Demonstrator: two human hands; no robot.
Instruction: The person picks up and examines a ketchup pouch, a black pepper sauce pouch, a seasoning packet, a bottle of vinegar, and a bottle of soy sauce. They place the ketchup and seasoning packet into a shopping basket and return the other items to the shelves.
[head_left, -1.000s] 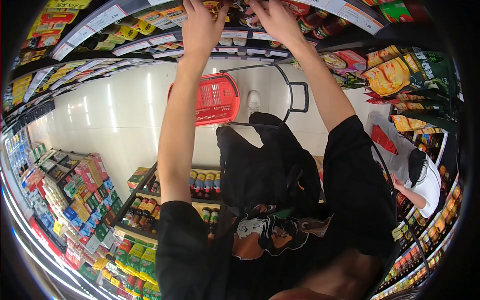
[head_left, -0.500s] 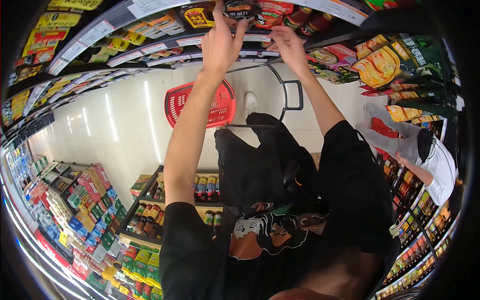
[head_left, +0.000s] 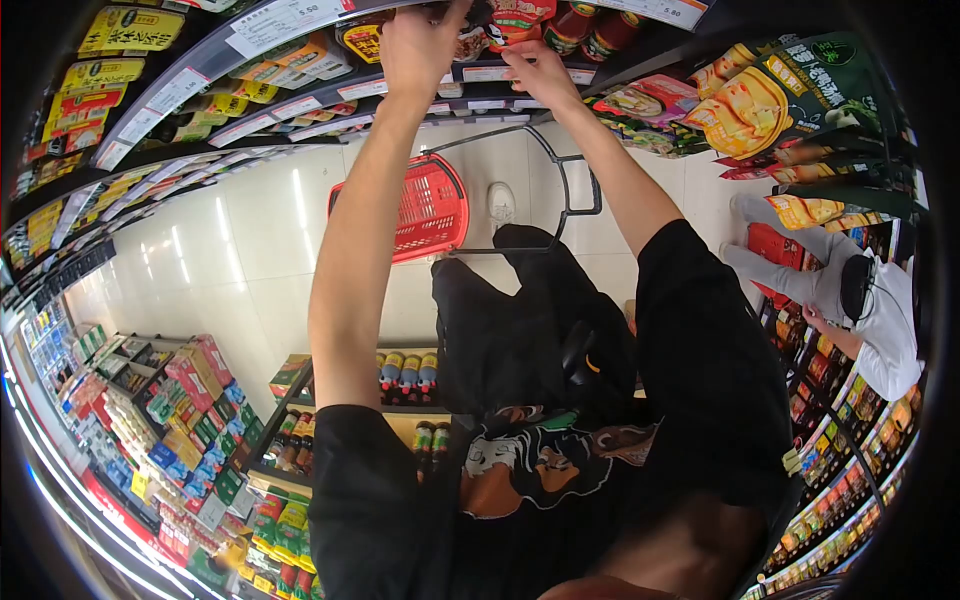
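My left hand reaches up to the packed shelf at the top of the view, over a black pouch and a dark package with a yellow label. Its thumb is stretched out; the other fingers are hidden at the top edge. Just below a red pouch is my right hand, fingers loosely bent and apart, fingertips close to the pouch's lower edge. Nothing shows in its grasp. Dark red jars stand to the right of the red pouch.
A red shopping basket with a black handle sits on the floor below my arms, by a white shoe. Green and yellow food packets hang at right. Beyond them is another person. Shelves of bottles stand behind me.
My left hand has moved up and left, its fingers passing out of sight at the top. My right hand has shifted left, closer to the red pouch. The view has turned slightly.
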